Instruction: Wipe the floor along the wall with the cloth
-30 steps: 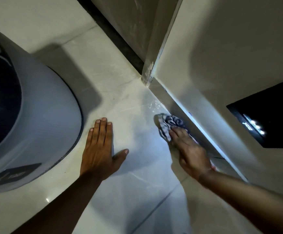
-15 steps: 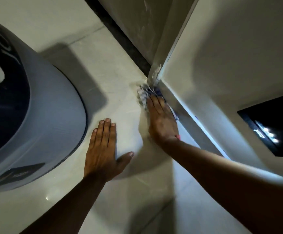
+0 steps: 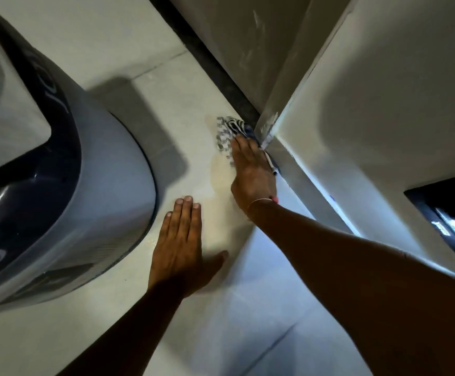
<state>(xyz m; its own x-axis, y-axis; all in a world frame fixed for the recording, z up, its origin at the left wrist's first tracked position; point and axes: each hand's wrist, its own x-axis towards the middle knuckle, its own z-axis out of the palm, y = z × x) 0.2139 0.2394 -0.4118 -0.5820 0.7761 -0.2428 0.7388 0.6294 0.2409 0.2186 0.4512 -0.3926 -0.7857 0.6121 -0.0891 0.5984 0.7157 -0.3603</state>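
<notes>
Right hand (image 3: pixel 252 169) flat, fingers together, pressing blue-and-white patterned cloth (image 3: pixel 227 131) at wall corner (image 3: pixel 268 128), upper centre of frame; up from lower along skirting a second ago. Left hand (image 3: pixel 178 248) spread on pale tiled floor (image 3: pixel 220 308), empty. Wall stretch likely covered.

Bare forearms, thin bracelet (image 3: pixel 258 202)
</notes>
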